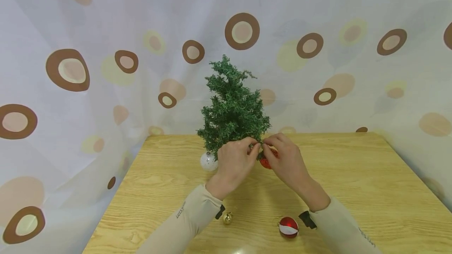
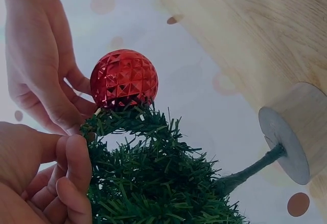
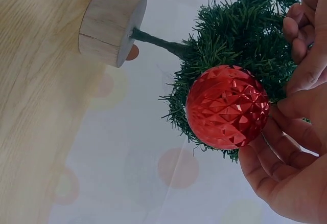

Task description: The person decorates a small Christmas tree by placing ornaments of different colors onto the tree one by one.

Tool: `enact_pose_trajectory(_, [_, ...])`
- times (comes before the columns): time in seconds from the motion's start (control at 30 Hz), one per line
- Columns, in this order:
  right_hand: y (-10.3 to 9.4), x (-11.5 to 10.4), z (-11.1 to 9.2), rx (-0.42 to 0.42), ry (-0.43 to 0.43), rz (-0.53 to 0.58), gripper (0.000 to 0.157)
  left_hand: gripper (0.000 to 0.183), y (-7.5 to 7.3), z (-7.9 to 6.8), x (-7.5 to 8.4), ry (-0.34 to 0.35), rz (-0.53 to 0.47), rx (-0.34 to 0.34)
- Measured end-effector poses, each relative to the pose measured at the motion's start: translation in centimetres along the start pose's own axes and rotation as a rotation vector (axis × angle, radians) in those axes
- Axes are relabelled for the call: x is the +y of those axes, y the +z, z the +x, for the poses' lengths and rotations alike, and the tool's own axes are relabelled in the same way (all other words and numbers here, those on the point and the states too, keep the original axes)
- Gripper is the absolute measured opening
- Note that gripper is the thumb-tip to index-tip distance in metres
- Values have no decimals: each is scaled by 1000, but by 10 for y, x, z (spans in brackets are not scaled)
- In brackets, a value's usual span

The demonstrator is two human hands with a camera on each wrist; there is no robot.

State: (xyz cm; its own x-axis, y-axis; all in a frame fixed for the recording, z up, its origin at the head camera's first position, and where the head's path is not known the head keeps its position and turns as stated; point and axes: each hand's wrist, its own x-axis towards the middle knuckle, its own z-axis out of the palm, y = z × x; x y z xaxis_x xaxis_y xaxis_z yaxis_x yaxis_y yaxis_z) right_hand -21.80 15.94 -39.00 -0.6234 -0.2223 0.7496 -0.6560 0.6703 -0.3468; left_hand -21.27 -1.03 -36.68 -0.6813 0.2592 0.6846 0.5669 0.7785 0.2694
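A small artificial Christmas tree (image 1: 233, 109) stands on the table. At its lower right side hangs a red faceted bauble (image 3: 227, 106), against the branches. My left hand (image 1: 236, 160) pinches a green branch tip (image 2: 92, 132) between thumb and forefinger, its other fingers curled. Beside it, my right hand (image 1: 287, 160) pinches at the top of the red bauble, where it meets the branch; its other fingers lie along the bauble's side. The exact contact at the fingertips is partly hidden. A white bauble (image 1: 209, 162) hangs at the tree's lower left.
On the wooden table (image 1: 169, 167), nearer me, lie a small gold bauble (image 1: 227, 218) and a red-and-white bauble (image 1: 288, 227). The tree's trunk rises from a round wooden base (image 3: 104, 27). Behind the table hangs a patterned curtain (image 1: 275, 3).
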Motion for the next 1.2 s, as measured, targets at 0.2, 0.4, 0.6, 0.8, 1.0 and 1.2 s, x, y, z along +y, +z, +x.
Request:
enact_pose_trajectory(0.2, [-1, -1, -1, -9, 4, -13, 7, 15, -1, 0, 1, -3, 2, -6])
enact_pose_trajectory(0.4, [-1, -2, -1, -2, 4, -9, 7, 14, -6, -3, 0, 30, -69, 39])
enact_pose_trajectory(0.6, [0, -2, -1, 11, -6, -10, 9, 14, -18, -3, -2, 90, -140, 193])
enact_pose_trajectory(0.8, [0, -2, -1, 4, 9, -3, 9, 16, -35, 0, -12, 53, -178, 322])
enact_pose_trajectory(1.0, [1, -1, -1, 7, 14, 4, 9, 19, -39, 0, -25, 6, -165, 396])
enact_pose_trajectory(1.2, [2, 0, -2, 12, 3, 1, 9, 27, -37, -2, -31, -47, -154, 422])
